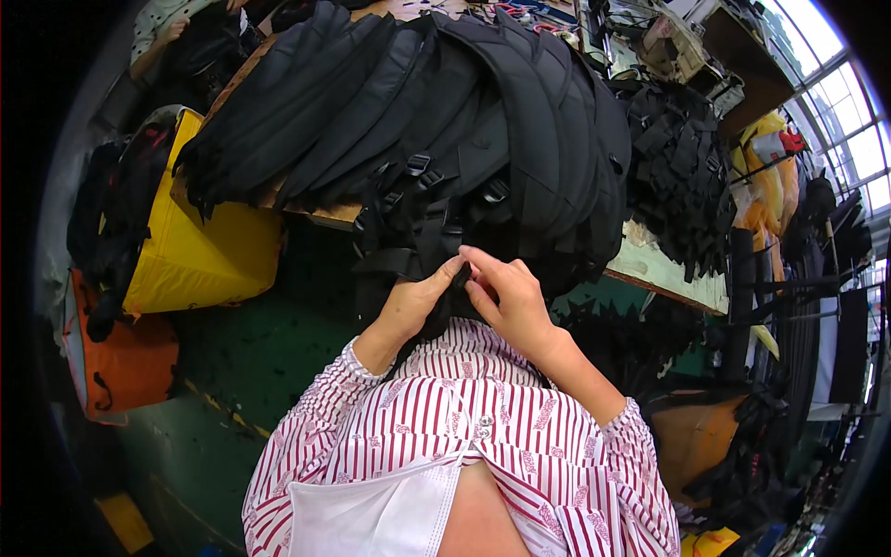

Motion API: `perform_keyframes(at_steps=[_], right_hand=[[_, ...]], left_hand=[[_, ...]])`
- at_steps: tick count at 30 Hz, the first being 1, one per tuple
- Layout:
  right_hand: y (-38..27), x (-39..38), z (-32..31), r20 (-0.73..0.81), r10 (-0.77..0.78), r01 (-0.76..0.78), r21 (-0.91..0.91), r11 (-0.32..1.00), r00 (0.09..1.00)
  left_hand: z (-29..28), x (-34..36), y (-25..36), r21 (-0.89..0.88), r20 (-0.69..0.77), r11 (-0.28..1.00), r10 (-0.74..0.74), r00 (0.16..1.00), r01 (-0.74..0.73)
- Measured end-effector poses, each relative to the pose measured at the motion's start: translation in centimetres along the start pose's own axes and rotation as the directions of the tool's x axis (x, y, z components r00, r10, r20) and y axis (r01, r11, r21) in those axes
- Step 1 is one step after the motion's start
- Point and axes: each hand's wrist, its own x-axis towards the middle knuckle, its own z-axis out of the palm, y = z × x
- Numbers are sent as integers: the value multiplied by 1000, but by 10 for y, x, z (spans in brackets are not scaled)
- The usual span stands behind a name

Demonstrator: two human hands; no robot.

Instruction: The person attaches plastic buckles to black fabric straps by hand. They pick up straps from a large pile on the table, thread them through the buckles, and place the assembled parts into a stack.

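My left hand (408,304) is closed on a black webbing strap (434,239) that hangs from the near edge of a large heap of black padded shoulder straps (534,121). Close beside it, my right hand (515,302) has its thumb and fingers pinched together at the same webbing. The fingertips of both hands nearly meet, and the bit of webbing between them is mostly hidden. Just beyond the hands, black plastic strap buckles (418,165) lie on the heap.
The heap rests on a worn wooden table (673,269). More black webbing pieces (682,158) hang over its right part. To the left stand a yellow bin (200,255) and an orange bin (125,357). Another person (172,32) is at the far left, near a sewing machine-like device-free corner.
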Motion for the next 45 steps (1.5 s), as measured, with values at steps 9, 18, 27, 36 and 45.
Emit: perform_keyframes(at_steps=[9,18,27,36,45], right_hand=[[2,8,-7,113,-183,187,-25,982,977],[5,8,-8,19,258,-255,248,935,966],[15,26,-31,-79,-113,99,-164,982,990],[23,35,-51,266,-152,272,-503,821,952],[31,44,-73,339,-121,318,-622,716,933]], left_hand=[[-4,4,11,-172,47,981,-82,996,88],[5,-3,22,-145,158,987,-41,987,64],[1,4,9,-260,86,960,-87,993,107],[-3,4,8,-246,53,963,-100,994,110],[-9,1,3,-93,198,989,-94,976,115]])
